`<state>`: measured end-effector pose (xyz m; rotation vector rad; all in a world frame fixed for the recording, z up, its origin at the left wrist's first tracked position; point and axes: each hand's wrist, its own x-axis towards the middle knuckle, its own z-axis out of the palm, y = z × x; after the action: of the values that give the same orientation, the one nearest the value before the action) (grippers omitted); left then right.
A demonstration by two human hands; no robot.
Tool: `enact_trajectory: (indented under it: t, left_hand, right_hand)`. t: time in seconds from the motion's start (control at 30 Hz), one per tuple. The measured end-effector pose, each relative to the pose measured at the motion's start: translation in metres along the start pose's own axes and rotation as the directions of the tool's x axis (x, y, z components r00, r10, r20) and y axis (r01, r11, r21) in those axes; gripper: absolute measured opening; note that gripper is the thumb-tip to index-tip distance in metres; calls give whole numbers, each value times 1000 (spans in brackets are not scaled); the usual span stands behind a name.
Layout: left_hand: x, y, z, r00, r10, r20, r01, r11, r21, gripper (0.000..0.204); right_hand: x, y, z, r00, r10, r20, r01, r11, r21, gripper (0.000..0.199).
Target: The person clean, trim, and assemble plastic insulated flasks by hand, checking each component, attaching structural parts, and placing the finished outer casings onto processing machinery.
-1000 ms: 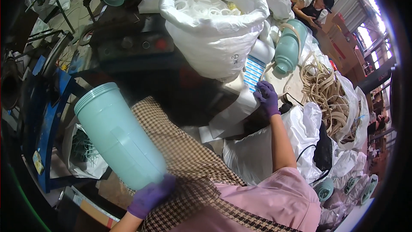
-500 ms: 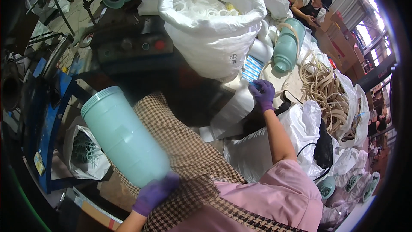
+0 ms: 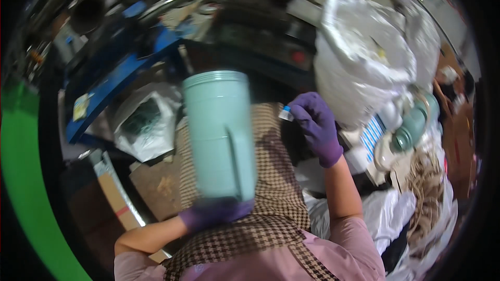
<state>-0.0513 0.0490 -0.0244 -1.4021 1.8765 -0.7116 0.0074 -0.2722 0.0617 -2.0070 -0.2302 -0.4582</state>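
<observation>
A pale green plastic jug [image 3: 214, 125] stands on my lap, its threaded mouth pointing away from me and a long handle-like ridge on its side. My left hand [image 3: 216, 214], in a purple glove, is wrapped under its base; some fingers are hidden. To the jug's right, my gloved right hand [image 3: 316, 127] pinches a small blue-and-white label [image 3: 285, 114] by its edge, apart from the jug. Similar blue-and-white labels lie on a sheet [image 3: 372, 134] further right.
A large white sack [image 3: 359, 67] stands at the far right, near another green jug [image 3: 415, 124] and a heap of beige straps [image 3: 424, 192]. On the left are a blue metal frame [image 3: 122, 78] and a white bag of green scraps [image 3: 148, 127]. A person [image 3: 461, 91] sits far right.
My right hand has left the label sheet and come toward the jug with a label. The jug has swung upright to the middle and turned, showing its ridge. The view has turned left.
</observation>
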Motion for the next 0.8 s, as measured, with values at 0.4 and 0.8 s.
enact_trajectory:
  t: [0.4,0.8]
  left_hand:
    - [29,118,44,968,-67,241,-226,179,958,55]
    - [-121,-36,-75,363,-792,492,281,-410,-868,101]
  right_hand:
    - [70,-19,99,943,-26,332,-3,996,88,11]
    - [83,54,153,937,348,-28,-309,864,398,56]
